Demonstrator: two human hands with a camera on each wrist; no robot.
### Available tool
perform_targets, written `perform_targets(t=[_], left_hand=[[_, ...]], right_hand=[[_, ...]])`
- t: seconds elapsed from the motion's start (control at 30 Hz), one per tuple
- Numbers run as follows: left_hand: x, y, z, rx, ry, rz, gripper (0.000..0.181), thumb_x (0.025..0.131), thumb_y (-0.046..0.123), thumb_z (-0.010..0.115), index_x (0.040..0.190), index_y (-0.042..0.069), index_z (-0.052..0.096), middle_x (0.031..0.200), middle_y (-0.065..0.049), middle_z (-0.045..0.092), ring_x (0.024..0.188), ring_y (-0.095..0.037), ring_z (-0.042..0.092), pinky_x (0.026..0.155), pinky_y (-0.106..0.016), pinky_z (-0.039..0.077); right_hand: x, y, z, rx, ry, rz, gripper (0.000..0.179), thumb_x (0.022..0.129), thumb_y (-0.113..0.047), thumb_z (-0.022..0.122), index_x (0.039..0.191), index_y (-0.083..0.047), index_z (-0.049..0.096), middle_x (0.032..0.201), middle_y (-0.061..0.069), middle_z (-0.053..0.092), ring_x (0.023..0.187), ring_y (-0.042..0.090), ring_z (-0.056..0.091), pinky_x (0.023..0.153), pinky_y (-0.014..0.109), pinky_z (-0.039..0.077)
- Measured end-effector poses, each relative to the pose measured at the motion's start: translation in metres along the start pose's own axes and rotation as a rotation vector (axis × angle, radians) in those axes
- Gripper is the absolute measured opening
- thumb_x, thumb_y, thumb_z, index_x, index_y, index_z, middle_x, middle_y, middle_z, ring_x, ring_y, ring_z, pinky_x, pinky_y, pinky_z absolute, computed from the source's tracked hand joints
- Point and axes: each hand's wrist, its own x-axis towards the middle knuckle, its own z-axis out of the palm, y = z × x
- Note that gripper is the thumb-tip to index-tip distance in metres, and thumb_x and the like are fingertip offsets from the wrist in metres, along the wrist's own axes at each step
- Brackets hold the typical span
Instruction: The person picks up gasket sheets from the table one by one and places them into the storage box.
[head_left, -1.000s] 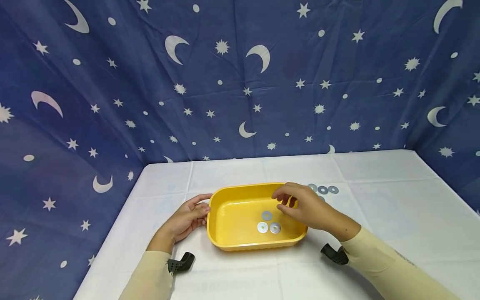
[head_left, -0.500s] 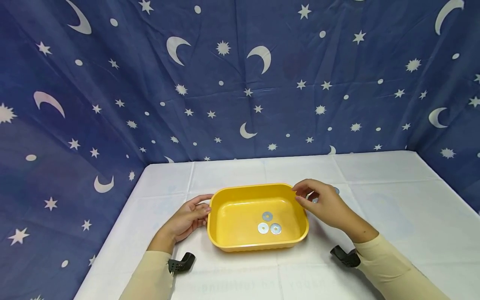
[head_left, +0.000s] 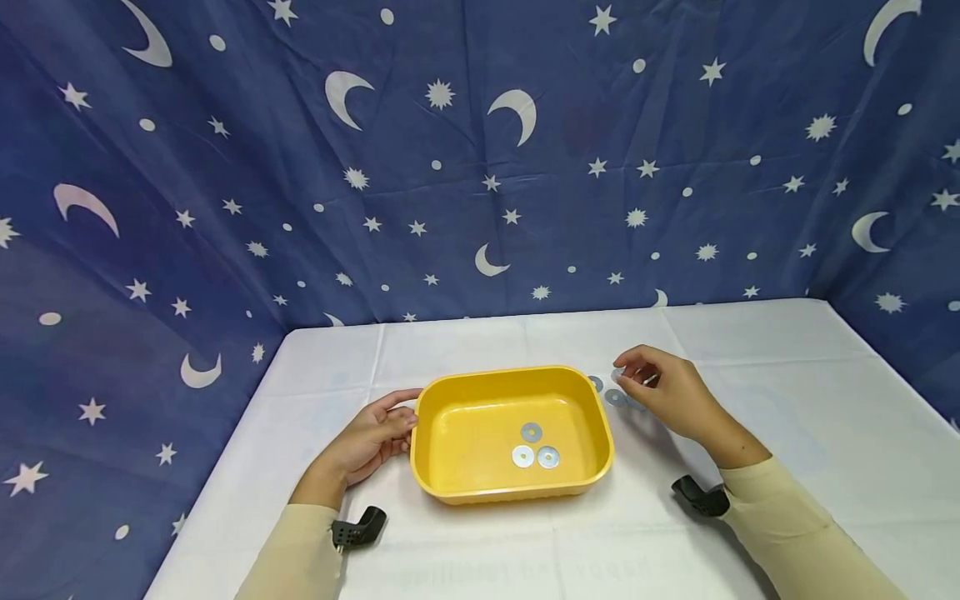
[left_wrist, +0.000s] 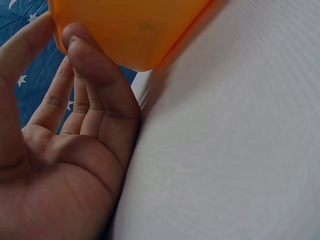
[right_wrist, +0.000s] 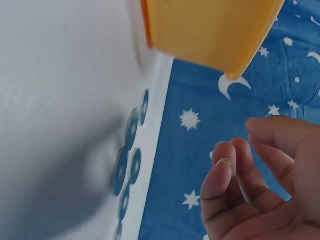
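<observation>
My left hand (head_left: pixel 371 440) holds the left end of a yellow plastic tray (head_left: pixel 512 493), thumb and fingers at its rim. The tray's orange-looking wall (left_wrist: pixel 130 30) shows close by in the left wrist view. Three flat metal washers lie inside; the nearest left one (head_left: pixel 522 456) shows its centre hole. To the right of the tray, my right hand (head_left: pixel 670 393) hovers over several more washers (head_left: pixel 615 397), partly hiding them. In the right wrist view its fingers are bent and apart, with nothing between them, while the washers (right_wrist: pixel 120 171) lie flat on the cloth.
A white cloth (head_left: pixel 465 550) covers the table. Behind and to the left hangs a blue curtain (head_left: pixel 420 192) with moons and stars. Black wrist mounts sit at both forearms, the left one (head_left: pixel 360 528) and the right one (head_left: pixel 701 497).
My right hand has moved from over the tray, rightward past its rim, to above the loose washers. The left hand, the tray and the three washers inside have stayed in place.
</observation>
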Motion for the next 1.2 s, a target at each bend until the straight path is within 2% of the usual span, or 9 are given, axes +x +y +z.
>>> perform_targets(t=[0.23, 0.53, 0.93, 1.2], left_hand=[[-0.001, -0.001, -0.002, -0.009, -0.017, 0.013, 0.062, 0.099, 0.012, 0.061, 0.152, 0.003, 0.03, 0.098, 0.002, 0.064, 0.076, -0.007, 0.062, 0.071, -0.019, 0.056], [-0.001, -0.001, -0.002, -0.005, -0.019, 0.006, 0.063, 0.099, 0.015, 0.063, 0.152, 0.003, 0.03, 0.098, 0.002, 0.063, 0.076, -0.007, 0.062, 0.072, -0.02, 0.056], [0.0, 0.0, -0.002, -0.009, -0.019, 0.012, 0.063, 0.098, 0.013, 0.063, 0.152, 0.004, 0.032, 0.097, 0.003, 0.065, 0.075, -0.007, 0.061, 0.07, -0.019, 0.056], [0.0, -0.001, -0.002, -0.009, -0.017, 0.009, 0.063, 0.098, 0.013, 0.063, 0.152, 0.005, 0.032, 0.097, 0.004, 0.065, 0.075, -0.006, 0.061, 0.07, -0.019, 0.056]], right_hand=[[0.002, 0.006, -0.003, -0.001, -0.06, 0.078, 0.019, 0.09, -0.005, 0.072, 0.109, -0.005, 0.067, 0.086, 0.006, 0.066, 0.078, 0.019, 0.062, 0.065, 0.022, 0.053], [0.004, 0.02, -0.001, 0.0, -0.124, 0.144, 0.021, 0.089, -0.008, 0.073, 0.109, -0.005, 0.067, 0.08, 0.006, 0.06, 0.068, 0.018, 0.052, 0.053, 0.023, 0.046], [0.006, 0.035, -0.002, -0.017, -0.203, 0.243, 0.023, 0.088, -0.011, 0.074, 0.11, -0.005, 0.066, 0.084, 0.008, 0.063, 0.068, 0.017, 0.057, 0.057, 0.026, 0.051], [0.005, 0.039, -0.002, -0.031, -0.258, 0.271, 0.025, 0.088, -0.015, 0.075, 0.109, -0.005, 0.067, 0.083, 0.007, 0.06, 0.067, 0.017, 0.053, 0.056, 0.026, 0.047]])
